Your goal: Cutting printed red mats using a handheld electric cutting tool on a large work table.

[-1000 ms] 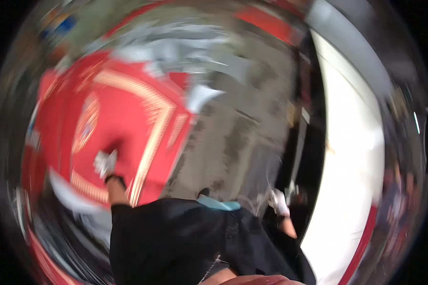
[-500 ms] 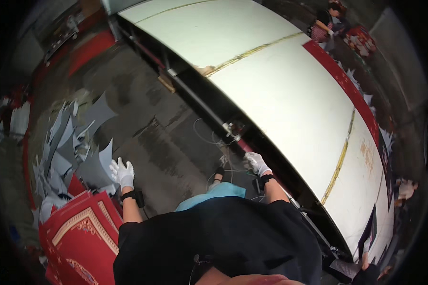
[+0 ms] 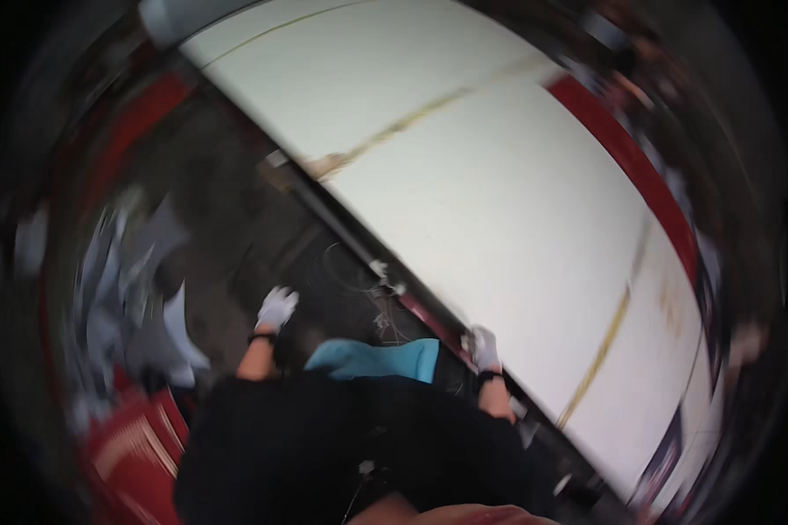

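My left hand [image 3: 277, 309], in a white glove, hangs over the dark floor to the left of the table with nothing visible in it. Its fingers are loosely apart and slightly blurred. My right hand [image 3: 482, 346], gloved in white too, is at the near edge of a large white-topped table [image 3: 481, 219]. Blur keeps me from telling whether its fingers grip anything there. Each wrist wears a black band. Below the table edge, near my right hand, runs a rail with a small pale fitting [image 3: 379, 269] and thin loose cords.
Grey-white sheets [image 3: 140, 289] lie heaped on the floor at left. Red patterned carpet pieces [image 3: 140, 455] are stacked at lower left. A red strip [image 3: 626, 153] lies along the table's far side. Blurred people [image 3: 626, 61] are beyond it at upper right.
The view has swung and blurred. My left hand has moved right, away from the carpet stack, with its fingers less spread. My right hand is now closer against the table edge.
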A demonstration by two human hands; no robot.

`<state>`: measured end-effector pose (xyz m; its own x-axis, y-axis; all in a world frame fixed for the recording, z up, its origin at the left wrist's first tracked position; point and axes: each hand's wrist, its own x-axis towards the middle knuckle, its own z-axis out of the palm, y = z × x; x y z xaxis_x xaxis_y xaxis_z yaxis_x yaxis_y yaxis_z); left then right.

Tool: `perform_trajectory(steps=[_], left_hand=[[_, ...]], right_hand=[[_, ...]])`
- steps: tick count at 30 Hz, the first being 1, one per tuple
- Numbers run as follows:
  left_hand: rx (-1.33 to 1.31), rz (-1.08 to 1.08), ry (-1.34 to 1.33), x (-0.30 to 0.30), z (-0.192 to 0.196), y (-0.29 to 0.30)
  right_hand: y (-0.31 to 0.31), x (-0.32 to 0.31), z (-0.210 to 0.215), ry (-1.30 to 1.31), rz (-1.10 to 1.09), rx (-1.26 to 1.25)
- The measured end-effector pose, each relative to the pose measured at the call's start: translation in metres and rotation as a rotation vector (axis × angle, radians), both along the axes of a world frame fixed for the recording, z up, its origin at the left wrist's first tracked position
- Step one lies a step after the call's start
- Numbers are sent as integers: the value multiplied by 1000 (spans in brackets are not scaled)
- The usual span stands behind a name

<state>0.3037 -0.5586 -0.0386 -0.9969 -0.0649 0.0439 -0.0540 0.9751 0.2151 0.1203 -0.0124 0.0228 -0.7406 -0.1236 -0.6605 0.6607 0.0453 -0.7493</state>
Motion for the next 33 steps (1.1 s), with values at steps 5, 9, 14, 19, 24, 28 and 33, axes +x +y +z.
perform_trajectory(steps=[5, 9, 14, 19, 24, 28, 33], left_hand=[[-18, 179, -53, -25, 51, 34], [449, 818, -353, 10, 87, 10], [508, 1270, -173, 144, 115, -14], [444, 1864, 59, 382, 136, -13], [249, 2290, 16, 571, 133, -11], [-57, 2399, 241, 682, 128, -6], [-491, 2649, 228, 797, 138, -17]], right_hand=[[-28, -1, 1, -103, -43, -136], [-95, -6, -30, -219, 239, 45], [-193, -8, -30, -308, 555, 61], [-372, 24, -15, -129, 873, -30], [-509, 132, -6, -134, 1099, -238], [-610, 258, -13, -170, 1475, -323], [-724, 467, 79, -259, 1852, -446]])
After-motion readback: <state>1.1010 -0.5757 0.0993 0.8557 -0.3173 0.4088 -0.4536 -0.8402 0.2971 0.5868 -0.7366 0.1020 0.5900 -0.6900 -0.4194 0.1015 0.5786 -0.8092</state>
